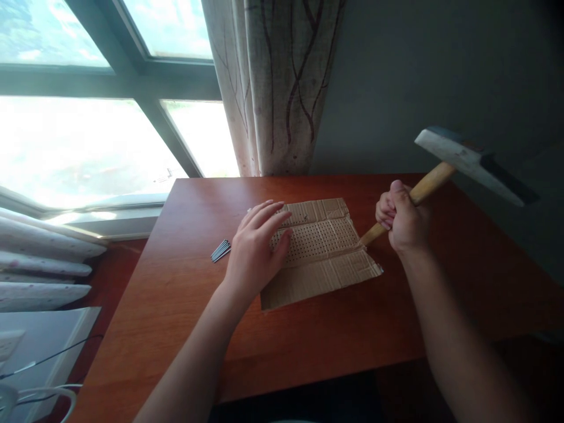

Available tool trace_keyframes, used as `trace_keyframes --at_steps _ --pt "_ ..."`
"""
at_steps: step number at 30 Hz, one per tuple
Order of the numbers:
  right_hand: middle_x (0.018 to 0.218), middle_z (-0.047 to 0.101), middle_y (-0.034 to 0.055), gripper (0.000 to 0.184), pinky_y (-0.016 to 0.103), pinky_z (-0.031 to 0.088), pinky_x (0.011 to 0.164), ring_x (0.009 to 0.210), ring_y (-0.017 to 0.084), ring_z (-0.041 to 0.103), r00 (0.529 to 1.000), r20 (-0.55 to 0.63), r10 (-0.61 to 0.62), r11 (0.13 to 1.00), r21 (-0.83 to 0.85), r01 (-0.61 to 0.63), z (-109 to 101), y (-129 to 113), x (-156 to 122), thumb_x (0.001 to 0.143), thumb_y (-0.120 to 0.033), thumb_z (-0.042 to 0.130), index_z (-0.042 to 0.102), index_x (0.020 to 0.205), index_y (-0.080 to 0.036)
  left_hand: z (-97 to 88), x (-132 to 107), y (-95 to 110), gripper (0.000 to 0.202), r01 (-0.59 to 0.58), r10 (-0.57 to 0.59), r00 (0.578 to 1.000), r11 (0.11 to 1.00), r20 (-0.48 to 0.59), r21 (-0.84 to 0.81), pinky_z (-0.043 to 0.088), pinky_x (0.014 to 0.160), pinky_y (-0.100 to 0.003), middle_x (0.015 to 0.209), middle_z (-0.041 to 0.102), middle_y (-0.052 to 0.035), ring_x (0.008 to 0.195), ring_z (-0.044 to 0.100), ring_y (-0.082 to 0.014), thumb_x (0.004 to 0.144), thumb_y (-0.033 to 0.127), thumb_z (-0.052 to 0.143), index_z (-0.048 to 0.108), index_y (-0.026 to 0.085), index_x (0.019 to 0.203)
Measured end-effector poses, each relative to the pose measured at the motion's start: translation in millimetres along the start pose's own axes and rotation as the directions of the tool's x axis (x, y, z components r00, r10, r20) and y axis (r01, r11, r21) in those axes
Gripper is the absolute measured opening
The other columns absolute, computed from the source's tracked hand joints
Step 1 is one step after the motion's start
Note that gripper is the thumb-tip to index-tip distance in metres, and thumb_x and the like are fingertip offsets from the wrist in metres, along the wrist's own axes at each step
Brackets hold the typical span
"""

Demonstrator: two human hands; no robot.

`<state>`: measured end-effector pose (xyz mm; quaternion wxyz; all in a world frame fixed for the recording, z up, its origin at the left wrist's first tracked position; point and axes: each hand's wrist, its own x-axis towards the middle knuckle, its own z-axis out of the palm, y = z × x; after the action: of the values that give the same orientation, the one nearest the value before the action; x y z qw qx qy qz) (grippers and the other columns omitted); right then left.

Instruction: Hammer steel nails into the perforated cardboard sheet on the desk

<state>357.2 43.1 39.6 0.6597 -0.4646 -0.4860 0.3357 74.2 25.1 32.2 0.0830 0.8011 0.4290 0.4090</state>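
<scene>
A piece of brown cardboard (328,267) lies on the red-brown wooden table (185,305), with a grid of small holes or nail heads across its middle band. My left hand (257,249) rests flat on the cardboard's left edge, fingers stretched out. My right hand (403,218) is closed around the wooden handle of a hammer (471,161), whose metal head is raised up to the right above the table. A small bundle of dark nails (221,250) lies on the table just left of my left hand.
A large window (88,141) and a patterned curtain (282,88) stand behind the table, with a grey wall (440,76) to the right. Striped cushions or bedding (39,264) and white cables (39,376) lie at the lower left.
</scene>
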Motion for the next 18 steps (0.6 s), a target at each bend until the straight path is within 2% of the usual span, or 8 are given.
trace_keyframes --at_steps 2,4,7,10,13,15,18 --pt "0.046 0.03 -0.0081 0.054 0.025 0.016 0.034 0.034 0.006 0.027 1.0 0.0 -0.007 1.0 -0.011 0.007 0.7 -0.5 -1.0 0.088 -0.054 0.068 0.038 0.056 -0.022 -8.2 2.9 -8.6 0.027 0.047 -0.05 0.994 0.998 -0.1 -0.028 0.05 0.109 -0.046 0.129 0.069 -0.0076 0.124 0.062 -0.0249 0.093 0.023 0.06 0.07 0.022 0.118" --pt "0.046 0.03 -0.008 0.055 0.025 0.019 0.034 0.034 0.006 0.028 1.0 -0.009 -0.015 1.0 -0.025 0.015 0.8 -0.8 -2.0 0.088 -0.055 0.067 0.037 0.056 -0.022 -17.8 4.9 -21.1 0.027 0.123 -0.127 0.98 0.992 -0.154 -0.038 0.053 0.105 -0.043 0.127 0.07 -0.0071 0.118 0.066 -0.0235 0.092 0.026 0.061 0.071 0.022 0.117" --pt "0.046 0.031 -0.0082 0.055 0.025 0.02 0.034 0.034 0.006 0.028 0.999 -0.034 -0.02 0.999 -0.027 0.019 0.2 -0.9 -2.6 0.088 -0.056 0.067 0.037 0.056 -0.023 -33.8 2.1 -42.8 0.028 0.277 -0.276 0.951 0.961 -0.138 -0.013 0.058 0.088 -0.035 0.118 0.072 -0.0069 0.101 0.071 -0.0209 0.091 0.031 0.062 0.071 0.021 0.116" --pt "0.046 0.029 -0.0085 0.054 0.025 0.018 0.033 0.034 0.006 0.027 0.998 -0.054 -0.02 1.0 -0.01 0.02 -1.3 -0.2 -2.3 0.087 -0.054 0.068 0.036 0.057 -0.023 -49.3 -10.3 -58.1 0.022 0.372 -0.369 0.928 0.917 -0.042 0.148 0.054 0.073 -0.03 0.097 0.075 -0.0044 0.079 0.07 -0.0175 0.09 0.034 0.06 0.073 0.02 0.103" --pt "0.046 0.029 -0.0086 0.054 0.024 0.017 0.033 0.034 0.006 0.026 0.997 -0.077 -0.016 1.0 0.012 0.017 -3.2 1.2 -1.7 0.089 -0.052 0.067 0.035 0.057 -0.023 -58.9 -28.1 -60.3 0.021 0.341 -0.405 0.909 0.857 0.097 0.387 0.046 0.066 -0.029 0.085 0.073 -0.0031 0.072 0.065 -0.0179 0.092 0.034 0.056 0.072 0.021 0.092" --pt "0.046 0.03 -0.0085 0.053 0.025 0.016 0.033 0.034 0.006 0.026 0.996 -0.084 -0.013 1.0 0.021 0.015 -4.1 2.3 -1.0 0.089 -0.051 0.066 0.036 0.057 -0.023 -60.2 -38.9 -56.4 0.023 0.303 -0.432 0.883 0.823 0.183 0.481 0.043 0.065 -0.029 0.088 0.073 -0.0038 0.072 0.065 -0.0186 0.093 0.035 0.053 0.072 0.022 0.092" --pt "0.046 0.03 -0.0084 0.053 0.025 0.016 0.033 0.034 0.006 0.025 0.997 -0.082 -0.016 1.0 0.016 0.017 -4.1 3.5 0.3 0.088 -0.051 0.068 0.036 0.057 -0.023 -57.0 -49.5 -50.0 0.027 0.285 -0.498 0.834 0.758 0.237 0.587 0.04 0.063 -0.029 0.098 0.073 -0.0058 0.072 0.065 -0.0191 0.095 0.036 0.049 0.072 0.023 0.096"
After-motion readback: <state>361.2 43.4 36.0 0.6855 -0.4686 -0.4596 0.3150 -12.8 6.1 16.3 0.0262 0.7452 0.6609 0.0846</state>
